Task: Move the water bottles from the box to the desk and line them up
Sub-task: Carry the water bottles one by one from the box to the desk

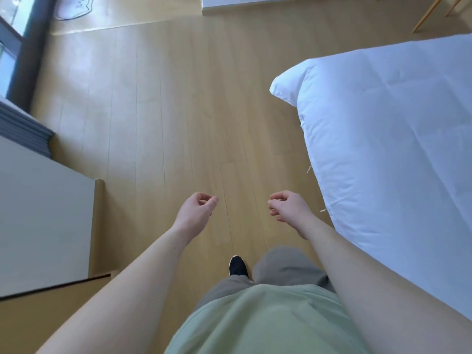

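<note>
Left hand [198, 212] and right hand [286, 206] loosely curled, holding nothing, over floor [166, 111] beside bed [383, 136]. No bottles, box or desk in view. Best: find box first, then grab bottles by body.

Bare forearms, no sleeves visible past elbows. Left hand [198, 210] and right hand [287, 205] bare: no gloves, rings, watch. Pale green top [263, 320]. Grey-khaki trousers [286, 267], loose cut. One black shoe [238, 266], light trim at toe.
</note>
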`<state>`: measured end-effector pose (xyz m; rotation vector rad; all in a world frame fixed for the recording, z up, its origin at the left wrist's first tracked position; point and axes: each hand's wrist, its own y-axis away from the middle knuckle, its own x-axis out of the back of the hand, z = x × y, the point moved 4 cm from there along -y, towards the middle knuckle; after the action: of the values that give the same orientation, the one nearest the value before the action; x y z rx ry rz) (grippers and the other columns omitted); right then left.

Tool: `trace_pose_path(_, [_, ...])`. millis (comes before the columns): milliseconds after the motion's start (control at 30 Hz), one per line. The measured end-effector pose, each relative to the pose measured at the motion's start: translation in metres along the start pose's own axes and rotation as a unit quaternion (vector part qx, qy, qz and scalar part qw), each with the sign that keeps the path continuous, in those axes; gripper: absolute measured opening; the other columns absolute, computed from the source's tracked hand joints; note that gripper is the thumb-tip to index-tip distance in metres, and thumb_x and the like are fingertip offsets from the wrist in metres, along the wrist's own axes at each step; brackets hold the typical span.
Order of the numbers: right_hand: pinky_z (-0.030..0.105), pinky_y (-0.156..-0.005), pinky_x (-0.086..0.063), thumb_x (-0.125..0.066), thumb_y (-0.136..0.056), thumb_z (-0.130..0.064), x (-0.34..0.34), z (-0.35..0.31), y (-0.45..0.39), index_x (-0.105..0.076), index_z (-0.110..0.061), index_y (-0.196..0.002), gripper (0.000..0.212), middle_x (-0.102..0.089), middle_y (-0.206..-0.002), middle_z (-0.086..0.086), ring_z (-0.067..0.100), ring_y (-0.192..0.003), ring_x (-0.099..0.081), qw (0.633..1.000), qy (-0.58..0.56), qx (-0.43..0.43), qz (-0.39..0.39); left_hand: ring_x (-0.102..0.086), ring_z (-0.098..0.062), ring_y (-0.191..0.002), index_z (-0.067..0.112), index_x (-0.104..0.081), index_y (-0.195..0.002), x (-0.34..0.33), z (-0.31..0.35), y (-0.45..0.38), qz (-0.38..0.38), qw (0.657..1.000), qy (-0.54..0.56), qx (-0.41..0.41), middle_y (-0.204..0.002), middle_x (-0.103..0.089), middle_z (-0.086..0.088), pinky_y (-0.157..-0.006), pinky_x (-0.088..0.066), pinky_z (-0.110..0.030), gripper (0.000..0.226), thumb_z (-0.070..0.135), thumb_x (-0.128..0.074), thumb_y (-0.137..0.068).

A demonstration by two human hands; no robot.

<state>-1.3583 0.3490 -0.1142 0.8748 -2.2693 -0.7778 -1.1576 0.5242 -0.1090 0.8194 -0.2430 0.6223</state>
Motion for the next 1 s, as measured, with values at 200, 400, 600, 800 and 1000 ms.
trace_pose_path(200, [0.043, -0.093, -0.057, -0.062, -0.093, -0.020, 0.010, -0.052, -0.058, -0.065, -0.014, -0.114, 0.022, -0.069, -0.105, 0.004, 0.018, -0.091, -0.070, 1.000, -0.003, -0.018, 0.013, -0.066, -0.010, -0.096, 0.031, -0.060, -0.106, 0.017, 0.046, -0.076, -0.006, 1.000, -0.003, -0.004, -0.102, -0.069, 0.009, -0.080, -0.054, -0.032, 0.023, 0.053, -0.056, -0.098])
trace_pose_path(400, [0.044, -0.094, -0.056, -0.063, -0.092, -0.020, 0.028, -0.112, -0.142, -0.064, -0.016, -0.113, 0.021, -0.070, -0.103, 0.005, 0.021, -0.098, -0.071, 0.999, 0.001, -0.032, -0.002, -0.067, -0.010, -0.095, 0.030, -0.061, -0.107, 0.028, 0.100, -0.161, 0.000, 1.000, -0.012, 0.010, -0.102, -0.070, 0.008, -0.073, -0.050, -0.030, 0.025, 0.052, -0.057, -0.097])
trace_pose_path(600, [0.044, -0.094, -0.056, -0.063, -0.091, -0.023, 0.061, -0.193, -0.236, -0.064, -0.018, -0.113, 0.022, -0.072, -0.099, 0.003, 0.019, -0.097, -0.071, 0.999, 0.001, -0.029, -0.015, -0.068, -0.011, -0.095, 0.027, -0.062, -0.110, 0.041, 0.188, -0.249, 0.006, 0.999, -0.030, 0.011, -0.101, -0.070, 0.008, -0.071, -0.050, -0.030, 0.029, 0.052, -0.056, -0.096])
trace_pose_path(800, [0.044, -0.096, -0.055, -0.064, -0.088, -0.026, 0.099, -0.266, -0.309, -0.065, -0.022, -0.109, 0.021, -0.072, -0.097, 0.002, 0.017, -0.097, -0.070, 1.000, 0.005, -0.022, -0.016, -0.068, -0.014, -0.094, 0.026, -0.063, -0.108, 0.040, 0.276, -0.326, 0.003, 0.999, -0.033, -0.009, -0.100, -0.071, 0.005, -0.084, -0.056, -0.037, 0.028, 0.051, -0.057, -0.096])
trace_pose_path(1000, [0.045, -0.094, -0.056, -0.065, -0.087, -0.028, 0.121, -0.310, -0.366, -0.065, -0.025, -0.103, 0.017, -0.073, -0.094, 0.000, 0.015, -0.092, -0.071, 1.000, -0.005, -0.022, -0.006, -0.068, -0.012, -0.095, 0.025, -0.062, -0.113, 0.044, 0.324, -0.387, -0.010, 0.999, -0.035, -0.001, -0.101, -0.071, 0.006, -0.086, -0.057, -0.038, 0.033, 0.053, -0.057, -0.096])
